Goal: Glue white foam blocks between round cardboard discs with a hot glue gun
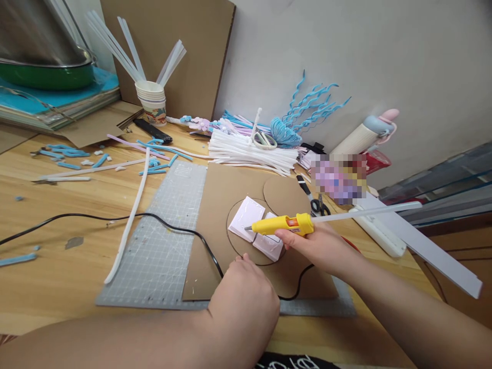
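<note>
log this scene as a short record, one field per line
right hand: holds yellow glue gun with a translucent stick out the back
left hand: curled near the drawn circle's lower edge; grip unclear
nozzle: over the left of two white pieces; contact unclear
work surface: brown cardboard on gray cutting mat
behind: bundle of white fuzzy stems, blue coils
far left: stacked paper cups holding translucent sticks
</note>
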A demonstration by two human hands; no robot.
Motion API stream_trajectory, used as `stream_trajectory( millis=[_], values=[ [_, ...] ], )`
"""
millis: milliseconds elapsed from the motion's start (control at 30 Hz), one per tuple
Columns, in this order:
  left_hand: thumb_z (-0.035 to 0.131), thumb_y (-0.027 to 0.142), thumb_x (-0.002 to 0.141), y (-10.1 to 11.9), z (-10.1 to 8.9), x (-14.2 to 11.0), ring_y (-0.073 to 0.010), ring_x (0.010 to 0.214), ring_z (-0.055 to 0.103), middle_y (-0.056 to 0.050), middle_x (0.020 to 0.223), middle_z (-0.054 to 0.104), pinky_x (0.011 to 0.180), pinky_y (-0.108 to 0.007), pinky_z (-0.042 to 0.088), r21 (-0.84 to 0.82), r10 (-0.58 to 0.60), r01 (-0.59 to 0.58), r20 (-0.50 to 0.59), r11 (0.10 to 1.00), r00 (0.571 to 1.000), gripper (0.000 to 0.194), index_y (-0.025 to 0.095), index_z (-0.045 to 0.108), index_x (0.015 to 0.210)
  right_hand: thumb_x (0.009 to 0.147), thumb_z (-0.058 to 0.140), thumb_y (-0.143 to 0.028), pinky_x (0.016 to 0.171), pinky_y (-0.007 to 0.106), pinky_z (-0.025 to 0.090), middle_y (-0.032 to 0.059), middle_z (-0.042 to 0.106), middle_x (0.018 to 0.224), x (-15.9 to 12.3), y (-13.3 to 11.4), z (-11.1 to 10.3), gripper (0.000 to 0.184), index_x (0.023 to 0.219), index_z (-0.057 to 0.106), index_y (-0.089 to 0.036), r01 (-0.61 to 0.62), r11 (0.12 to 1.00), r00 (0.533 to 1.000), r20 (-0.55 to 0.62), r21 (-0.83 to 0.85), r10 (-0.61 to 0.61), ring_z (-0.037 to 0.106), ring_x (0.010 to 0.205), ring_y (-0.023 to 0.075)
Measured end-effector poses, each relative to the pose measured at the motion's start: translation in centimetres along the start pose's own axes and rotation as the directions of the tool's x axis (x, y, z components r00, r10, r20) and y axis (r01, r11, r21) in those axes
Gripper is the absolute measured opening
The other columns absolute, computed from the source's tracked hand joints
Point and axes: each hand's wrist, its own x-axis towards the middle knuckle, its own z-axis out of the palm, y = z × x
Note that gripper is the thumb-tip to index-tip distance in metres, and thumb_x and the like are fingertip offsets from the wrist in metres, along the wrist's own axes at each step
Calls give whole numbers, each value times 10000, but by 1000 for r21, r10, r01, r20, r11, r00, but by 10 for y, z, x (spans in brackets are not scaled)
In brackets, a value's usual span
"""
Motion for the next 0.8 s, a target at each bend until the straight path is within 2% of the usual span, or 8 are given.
stream_trajectory(
  millis=[67,167,233,433,600,800],
  values=[
    [694,339,802,0,4,0,-292,763,671,-286,999,694,615,-356,472,-6,-12,12,-47,1000,999,377,87,727,1081,810,566,-655,772,402,528,12,761,989,-1,2,-3,401,983,753,-345,-33,999,998,48,22,32,692,939,293],
    [688,352,802,0,6,-1,-273,753,662,-266,971,700,617,-341,459,7,-13,13,-26,1000,1000,398,91,720,1100,804,561,-682,854,420,510,5,742,1084,-4,1,-10,431,1026,738,-357,-27,999,996,85,35,24,667,1025,297],
    [685,354,802,0,5,0,-271,758,664,-261,971,701,619,-338,462,18,-19,20,-7,1000,1000,406,92,716,1111,803,560,-683,833,419,512,11,746,1072,-8,-3,-13,438,1014,739,-343,-18,1000,996,90,24,16,672,1003,300],
    [682,340,799,1,3,0,-279,773,664,-256,957,700,633,-344,469,27,-21,21,-17,999,1000,402,92,714,1114,793,602,-642,652,349,509,8,764,844,-15,-8,-10,371,890,735,-309,2,1000,999,33,-30,-1,699,784,262],
    [697,349,786,1,2,0,-283,784,676,-263,1005,703,627,-344,469,31,-5,6,-18,999,1000,406,95,720,1101,818,609,-553,700,340,530,-1,756,849,-13,-2,-2,274,906,731,-324,90,995,995,-35,47,-89,696,803,251],
    [706,370,774,1,5,0,-288,778,677,-274,1011,702,623,-345,461,32,-1,2,-26,999,1000,417,83,726,1076,781,650,-478,685,357,556,16,755,816,-12,-9,0,207,864,739,-311,37,994,997,-65,104,-31,702,782,272]
  ],
)
